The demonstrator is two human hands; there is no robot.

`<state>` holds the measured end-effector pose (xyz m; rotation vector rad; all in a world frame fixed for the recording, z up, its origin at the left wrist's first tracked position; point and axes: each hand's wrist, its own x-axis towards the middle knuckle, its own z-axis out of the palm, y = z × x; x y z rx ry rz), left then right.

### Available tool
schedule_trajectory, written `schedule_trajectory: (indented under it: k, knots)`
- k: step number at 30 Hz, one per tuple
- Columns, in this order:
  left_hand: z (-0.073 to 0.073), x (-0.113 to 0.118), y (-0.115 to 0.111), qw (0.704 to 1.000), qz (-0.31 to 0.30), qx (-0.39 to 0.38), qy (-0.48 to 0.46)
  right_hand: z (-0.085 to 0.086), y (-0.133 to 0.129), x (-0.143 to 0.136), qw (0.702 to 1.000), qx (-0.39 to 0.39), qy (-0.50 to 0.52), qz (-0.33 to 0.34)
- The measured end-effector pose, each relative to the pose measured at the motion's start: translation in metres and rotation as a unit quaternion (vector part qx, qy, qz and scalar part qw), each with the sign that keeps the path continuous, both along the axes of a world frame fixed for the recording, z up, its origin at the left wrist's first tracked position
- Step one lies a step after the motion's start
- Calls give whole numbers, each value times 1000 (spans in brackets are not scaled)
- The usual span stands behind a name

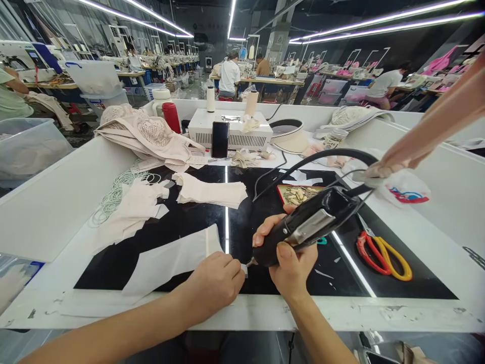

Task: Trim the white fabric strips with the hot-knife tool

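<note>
My right hand (290,265) is wrapped round a black corded hand tool (303,227) with a metal plate on its side. The tool's small metal tip points left and down, close to the fingertips of my left hand (220,278). That left hand is closed over the near end of a white fabric piece (170,258) on the black mat (265,283); a pale strip runs across the piece. A bit of white material shows beyond my fingers. Another person's hand (394,162) reaches in from the right, at the tool's cable (333,154).
Scissors (382,255) with red and yellow handles lie right. Behind the tool sits a tray of small pieces (299,194). Cut beige pieces (212,191), green cord (121,194) and bras (144,129) lie left. A phone (220,140) leans on a white vented box (199,126).
</note>
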<state>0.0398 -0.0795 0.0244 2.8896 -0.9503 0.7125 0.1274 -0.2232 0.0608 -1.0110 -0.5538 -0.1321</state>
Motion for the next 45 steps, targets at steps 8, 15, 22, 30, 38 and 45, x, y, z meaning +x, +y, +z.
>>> schedule_trajectory:
  k: [8,15,22,30,38,45]
  knots:
    - [-5,4,6,996,24,-81,16,0,0,1,1000,-1,-5,3]
    - [-6,6,7,996,16,-91,14,0,1,1,1000,12,-11,14]
    - [-11,5,4,998,18,-64,23,1,1,1,1000,22,-8,19]
    - [-11,6,7,997,11,-69,28,1,1,1,999,26,-11,25]
    - [-13,6,8,997,8,-64,39,5,0,2,999,36,-10,13]
    - [-12,6,8,996,5,-72,45,2,3,1,999,28,-17,32]
